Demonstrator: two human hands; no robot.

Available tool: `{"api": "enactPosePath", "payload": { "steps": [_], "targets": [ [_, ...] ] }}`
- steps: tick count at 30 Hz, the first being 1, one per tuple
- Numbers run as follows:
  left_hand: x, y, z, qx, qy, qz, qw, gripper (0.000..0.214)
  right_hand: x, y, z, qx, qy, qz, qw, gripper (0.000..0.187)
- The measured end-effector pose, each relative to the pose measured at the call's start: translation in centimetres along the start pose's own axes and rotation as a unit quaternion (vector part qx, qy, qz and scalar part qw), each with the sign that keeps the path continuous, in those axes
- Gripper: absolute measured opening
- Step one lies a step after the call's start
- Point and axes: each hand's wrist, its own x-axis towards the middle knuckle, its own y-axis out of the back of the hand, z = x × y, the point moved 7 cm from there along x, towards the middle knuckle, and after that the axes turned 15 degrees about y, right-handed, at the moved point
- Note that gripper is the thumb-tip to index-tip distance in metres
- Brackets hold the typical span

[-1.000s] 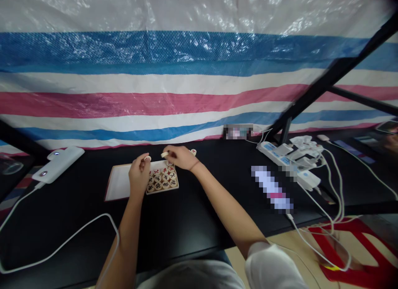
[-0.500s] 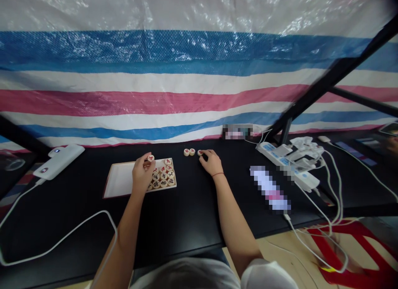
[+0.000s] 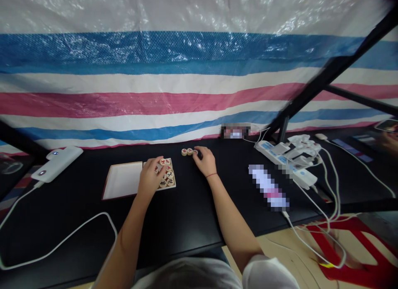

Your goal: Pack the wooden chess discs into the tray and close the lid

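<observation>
A small wooden box on the black table holds several round chess pieces with red or black marks. Its pale lid lies open to the left. My left hand rests over the box, fingers curled round a red-marked chess piece at its far edge. Right of the box, two chess pieces lie side by side on the table. My right hand pinches a third chess piece just beside them.
A white power bank with a white cable lies at the left. A power strip with plugs and cords sits at the right, a blurred object before it. A striped tarp hangs behind; a black frame bar slants at the right.
My left hand has come down from above the box onto its pieces. My right hand has slid its piece left, up against the two on the table.
</observation>
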Motion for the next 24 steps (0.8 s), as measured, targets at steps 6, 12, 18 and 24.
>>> {"api": "enactPosePath", "payload": {
  "steps": [6,12,18,24],
  "targets": [
    [-0.9,-1.1,1.2,0.008,-0.056,-0.020,0.998,0.022,-0.4,-2.9,-7.9,0.233,0.059,-0.073,0.968,0.028],
    [-1.3,-1.3,1.6,0.038,-0.082,-0.013,0.996,0.024,-0.7,-3.2,-8.4,0.270,0.046,-0.062,0.960,0.027],
    [-1.2,-0.9,1.7,0.037,-0.100,0.008,0.994,0.040,-0.3,0.5,0.0,0.086,-0.064,0.075,0.991,0.034],
    [-0.7,-0.2,1.4,0.020,-0.073,0.014,0.997,0.033,-0.5,-0.3,4.2,-0.045,-0.050,-0.025,0.997,0.026]
  ]
}}
